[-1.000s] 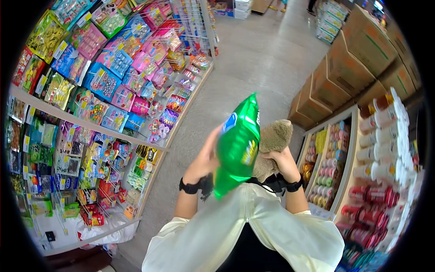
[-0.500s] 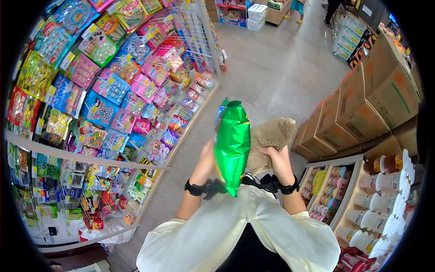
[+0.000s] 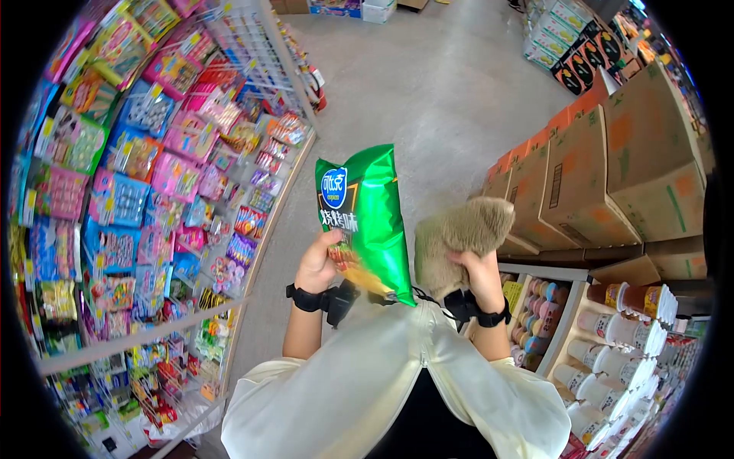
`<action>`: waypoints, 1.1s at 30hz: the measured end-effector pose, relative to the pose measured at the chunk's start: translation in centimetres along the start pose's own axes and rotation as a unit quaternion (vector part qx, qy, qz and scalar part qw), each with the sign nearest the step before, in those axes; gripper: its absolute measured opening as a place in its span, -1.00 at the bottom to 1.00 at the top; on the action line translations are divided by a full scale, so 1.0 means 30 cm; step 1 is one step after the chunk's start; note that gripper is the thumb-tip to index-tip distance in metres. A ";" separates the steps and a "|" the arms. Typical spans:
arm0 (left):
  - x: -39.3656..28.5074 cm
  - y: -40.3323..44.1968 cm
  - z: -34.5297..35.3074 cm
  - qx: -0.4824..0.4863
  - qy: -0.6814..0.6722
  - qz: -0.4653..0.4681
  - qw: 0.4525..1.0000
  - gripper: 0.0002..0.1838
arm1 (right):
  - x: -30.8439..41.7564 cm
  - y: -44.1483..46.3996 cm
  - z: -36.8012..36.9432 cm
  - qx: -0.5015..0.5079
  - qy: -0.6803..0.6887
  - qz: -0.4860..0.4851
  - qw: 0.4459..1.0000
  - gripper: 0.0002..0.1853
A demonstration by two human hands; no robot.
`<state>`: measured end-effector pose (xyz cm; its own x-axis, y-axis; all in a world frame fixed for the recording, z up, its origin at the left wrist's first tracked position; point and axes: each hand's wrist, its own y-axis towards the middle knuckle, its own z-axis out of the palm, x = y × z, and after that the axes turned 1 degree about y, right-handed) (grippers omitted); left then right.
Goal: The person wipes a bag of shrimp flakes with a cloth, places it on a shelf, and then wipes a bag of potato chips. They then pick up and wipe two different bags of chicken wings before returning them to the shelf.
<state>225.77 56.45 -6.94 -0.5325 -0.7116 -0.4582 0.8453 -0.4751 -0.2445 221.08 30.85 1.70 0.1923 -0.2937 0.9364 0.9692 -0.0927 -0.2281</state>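
In front of my body, my left hand (image 3: 317,262) grips the left edge of a green snack bag (image 3: 378,214), thumb on its printed front. A round blue logo shows near the bag's top left. To the right, my right hand (image 3: 480,275) is closed on a brown-green fuzzy cloth (image 3: 463,229), thumb across it. Bag and cloth are side by side with a narrow gap between them. Black bands circle both wrists.
A rack of colourful candy packets (image 3: 177,180) fills the left side. On the right stand stacked cardboard boxes (image 3: 569,180), with a shelf of white cups (image 3: 604,359) below them. Grey floor (image 3: 397,84) runs ahead between them; more cartons (image 3: 562,38) stand farther off.
The bag has turned so its printed front shows, and it has separated from the cloth. My left hand has moved left. The view has shifted along the aisle, with the boxes now nearer.
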 end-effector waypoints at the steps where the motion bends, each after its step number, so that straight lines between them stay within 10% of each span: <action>1: -0.025 0.064 0.022 -0.004 0.009 0.003 1.000 -0.54 | 0.020 0.029 0.000 0.013 -0.023 -0.010 1.000 -0.48; 12: -0.386 0.719 0.257 -0.007 0.263 0.082 0.961 -0.36 | 0.295 0.588 0.042 0.077 -0.161 -0.080 0.981 -0.50; 24: -0.476 1.097 0.329 -0.053 0.371 -0.023 0.927 -0.26 | 0.334 1.154 0.000 -0.223 0.025 -0.192 0.955 -0.72; 33: -0.516 1.541 0.445 -0.059 0.314 0.108 0.941 -0.33 | 0.431 1.469 -0.252 0.078 -0.180 -0.135 0.971 -0.66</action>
<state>272.51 38.58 0.26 -0.2489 -0.3208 -0.9139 0.9494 -0.2675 -0.1647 265.12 15.76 1.74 -0.0580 0.0749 0.9955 0.9979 0.0325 0.0557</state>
